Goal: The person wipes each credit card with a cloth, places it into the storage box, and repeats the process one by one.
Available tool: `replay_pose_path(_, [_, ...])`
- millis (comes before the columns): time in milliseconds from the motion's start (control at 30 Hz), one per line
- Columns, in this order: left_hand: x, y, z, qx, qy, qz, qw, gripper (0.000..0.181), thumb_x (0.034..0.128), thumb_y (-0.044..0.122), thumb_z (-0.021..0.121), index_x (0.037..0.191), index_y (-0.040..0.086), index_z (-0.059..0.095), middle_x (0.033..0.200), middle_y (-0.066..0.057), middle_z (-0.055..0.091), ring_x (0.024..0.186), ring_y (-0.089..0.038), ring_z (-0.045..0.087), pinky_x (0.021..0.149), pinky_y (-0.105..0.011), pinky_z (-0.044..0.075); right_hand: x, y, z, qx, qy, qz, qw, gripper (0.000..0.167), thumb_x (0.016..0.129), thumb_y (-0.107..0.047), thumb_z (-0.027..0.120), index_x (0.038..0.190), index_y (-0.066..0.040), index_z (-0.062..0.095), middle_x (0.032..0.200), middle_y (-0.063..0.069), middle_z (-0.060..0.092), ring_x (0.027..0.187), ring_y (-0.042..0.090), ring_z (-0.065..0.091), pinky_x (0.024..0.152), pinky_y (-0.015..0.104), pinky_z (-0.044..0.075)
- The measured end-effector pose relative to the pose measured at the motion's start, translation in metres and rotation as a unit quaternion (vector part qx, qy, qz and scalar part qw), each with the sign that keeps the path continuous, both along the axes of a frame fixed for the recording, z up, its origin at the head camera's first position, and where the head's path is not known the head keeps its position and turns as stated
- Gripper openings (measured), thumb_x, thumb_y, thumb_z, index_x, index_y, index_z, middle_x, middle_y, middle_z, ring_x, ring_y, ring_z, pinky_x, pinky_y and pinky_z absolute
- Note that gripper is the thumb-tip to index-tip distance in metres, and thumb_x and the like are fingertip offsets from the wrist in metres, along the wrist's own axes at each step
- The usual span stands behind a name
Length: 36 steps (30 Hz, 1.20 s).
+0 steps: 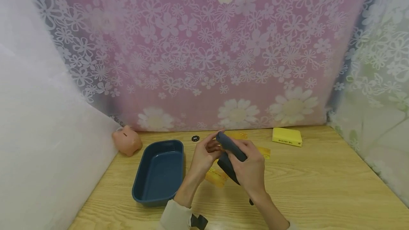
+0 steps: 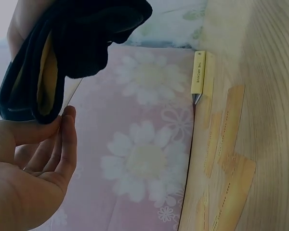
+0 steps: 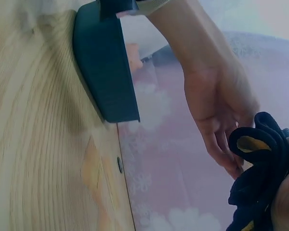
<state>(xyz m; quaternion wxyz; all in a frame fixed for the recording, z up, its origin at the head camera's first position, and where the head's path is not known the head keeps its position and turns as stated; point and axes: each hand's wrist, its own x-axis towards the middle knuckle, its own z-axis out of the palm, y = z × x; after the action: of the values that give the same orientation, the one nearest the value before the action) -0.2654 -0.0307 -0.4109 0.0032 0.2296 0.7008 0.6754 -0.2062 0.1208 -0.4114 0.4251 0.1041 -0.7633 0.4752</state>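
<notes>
while the r. hand [image 1: 251, 169] grips the dark cloth [image 1: 230, 144] w/ yellow lining [image 2: 48, 84] in the air over the table [image 1: 319, 184], the l. hand [image 1: 203, 156] is at its edge, though whether it pinches i cannot tell, & the blue basin [image 1: 163, 175] stands on their l. side.

The cloth [image 2: 86, 43] is dark blue, yellow inside; the tray [image 1: 163, 173] is blue; the backdrop [image 1: 204, 52] is pink with white flowers.
</notes>
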Motion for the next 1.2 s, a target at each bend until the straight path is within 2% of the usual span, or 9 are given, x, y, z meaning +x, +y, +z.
replay_pose_path(100, [0.0,0.0,-0.001,0.001,0.008,0.003,1.0,0.063,0.0962,-0.013,0.061,0.15,0.019,0.058,0.127,-0.011,0.072,0.101,-0.024,0.072,0.079,-0.028,0.057,-0.001,-0.007,0.001,0.001,0.0,0.011,0.9999,0.04,0.079,0.002,0.088,0.118,-0.006,0.08,0.104,0.008,0.073,0.09,0.024,0.074,0.07,0.039,0.065])
replay_pose_path(267, [-0.002,0.0,-0.003,0.007,0.01,0.003,0.9999,0.066,0.0956,-0.015,0.061,0.15,0.022,0.059,0.128,-0.011,0.072,0.106,-0.025,0.072,0.092,-0.034,0.061,-0.003,-0.011,0.001,0.003,-0.004,0.006,1.0,0.041,0.079,0.003,0.088,0.118,-0.007,0.08,0.106,0.008,0.073,0.091,0.026,0.074,0.071,0.041,0.065])
replay_pose_path(467, [-0.003,-0.001,-0.003,0.01,0.017,0.006,0.9998,0.066,0.095,-0.015,0.06,0.15,0.022,0.059,0.128,-0.011,0.072,0.107,-0.027,0.072,0.093,-0.036,0.061,-0.006,-0.013,-0.003,0.013,0.002,-0.004,0.9999,0.042,0.078,0.003,0.088,0.118,-0.008,0.08,0.104,0.007,0.074,0.089,0.026,0.073,0.07,0.042,0.063])
replay_pose_path(700, [-0.002,-0.007,-0.006,0.01,-0.003,0.016,0.9998,0.066,0.094,-0.012,0.062,0.148,0.025,0.06,0.131,-0.01,0.071,0.112,-0.027,0.071,0.085,-0.027,0.058,-0.008,-0.017,-0.01,0.017,-0.003,-0.01,0.9998,0.041,0.076,-0.001,0.091,0.115,-0.007,0.081,0.102,0.007,0.073,0.09,0.025,0.073,0.071,0.046,0.064])
replay_pose_path(867, [-0.004,-0.008,-0.008,0.014,-0.011,0.015,0.9997,0.066,0.0929,-0.011,0.061,0.149,0.024,0.06,0.128,-0.009,0.072,0.106,-0.024,0.073,0.077,-0.026,0.054,-0.009,-0.016,-0.011,0.029,-0.014,-0.021,0.9993,0.041,0.076,-0.002,0.092,0.115,-0.008,0.081,0.104,0.007,0.073,0.092,0.027,0.073,0.073,0.049,0.064])
replay_pose_path(1033, [-0.007,-0.008,-0.009,0.02,-0.027,0.012,0.9994,0.065,0.0935,-0.009,0.066,0.148,0.026,0.061,0.122,-0.007,0.075,0.096,-0.021,0.073,0.083,-0.032,0.06,-0.01,-0.012,-0.013,0.041,-0.014,-0.041,0.9982,0.044,0.074,0.001,0.092,0.116,-0.007,0.081,0.107,0.009,0.072,0.092,0.03,0.074,0.072,0.052,0.063])
replay_pose_path(1200, [-0.008,-0.01,-0.009,0.021,-0.039,0.023,0.9987,0.06,0.0934,0.0,0.075,0.145,0.027,0.063,0.12,-0.009,0.074,0.098,-0.022,0.071,0.09,-0.039,0.061,-0.015,-0.006,-0.015,0.043,-0.003,-0.057,0.9974,0.045,0.074,0.0,0.093,0.117,-0.008,0.08,0.106,0.01,0.072,0.088,0.031,0.074,0.067,0.051,0.063])
